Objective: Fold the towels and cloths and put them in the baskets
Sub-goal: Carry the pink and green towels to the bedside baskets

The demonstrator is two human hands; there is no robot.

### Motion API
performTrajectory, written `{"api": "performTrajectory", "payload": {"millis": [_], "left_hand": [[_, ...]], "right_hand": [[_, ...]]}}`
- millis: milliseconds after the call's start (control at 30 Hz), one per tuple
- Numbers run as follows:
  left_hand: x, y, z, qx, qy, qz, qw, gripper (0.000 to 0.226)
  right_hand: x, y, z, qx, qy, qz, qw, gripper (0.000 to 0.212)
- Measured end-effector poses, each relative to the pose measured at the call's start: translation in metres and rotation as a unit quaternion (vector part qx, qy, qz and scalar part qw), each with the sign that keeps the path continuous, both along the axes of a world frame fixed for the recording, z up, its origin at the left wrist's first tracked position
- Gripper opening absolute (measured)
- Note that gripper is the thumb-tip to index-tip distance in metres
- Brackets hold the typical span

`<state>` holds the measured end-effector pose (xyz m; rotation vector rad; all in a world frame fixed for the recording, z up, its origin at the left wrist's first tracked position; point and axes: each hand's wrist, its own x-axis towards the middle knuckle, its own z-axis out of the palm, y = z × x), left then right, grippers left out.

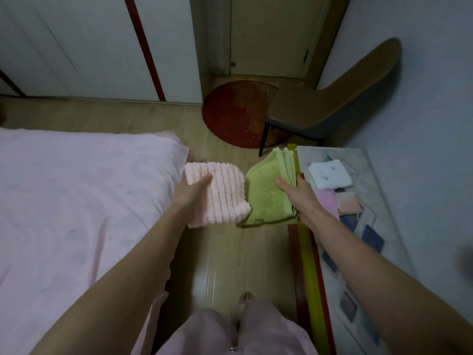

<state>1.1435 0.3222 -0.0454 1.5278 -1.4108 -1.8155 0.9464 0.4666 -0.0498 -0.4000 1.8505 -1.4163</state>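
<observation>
While both hands carry folded cloths over the floor, we find no basket in view.

Our left hand (195, 190) pinches the pink towel (217, 193), thumb on top and the other fingers hidden beneath; our right hand (294, 190) grips the green towel (266, 196) likewise, thumb across its face. The two towels touch at their inner edges, each long axis running away from us. To the right, nearer our right hand, lies a surface (363, 165) bearing a white cloth (330, 174) and others. Whether that surface is a basket we cannot tell; its far edge is cut off.
</observation>
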Motion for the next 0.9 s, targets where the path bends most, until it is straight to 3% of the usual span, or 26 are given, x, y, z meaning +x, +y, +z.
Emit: {"api": "performTrajectory", "payload": {"millis": [367,600,767,900], "left_hand": [[-0.152,-0.293,-0.015,0.025,-0.019,0.062,0.998,0.056],[-0.262,-0.476,0.018,0.061,0.01,0.01,0.998,0.043],[-0.326,-0.587,0.018,0.043,-0.002,0.022,0.999,0.057],[-0.355,-0.687,0.004,0.047,-0.004,0.092,0.995,0.066]], "right_hand": [[-0.143,-0.305,-0.003,0.037,-0.003,0.036,0.999,0.037],[-0.23,-0.466,0.019,0.033,-0.011,0.015,0.999,0.031],[-0.297,-0.588,0.013,0.041,0.002,0.027,0.999,0.036],[-0.344,-0.712,0.001,0.043,0.015,0.082,0.996,0.034]]}}
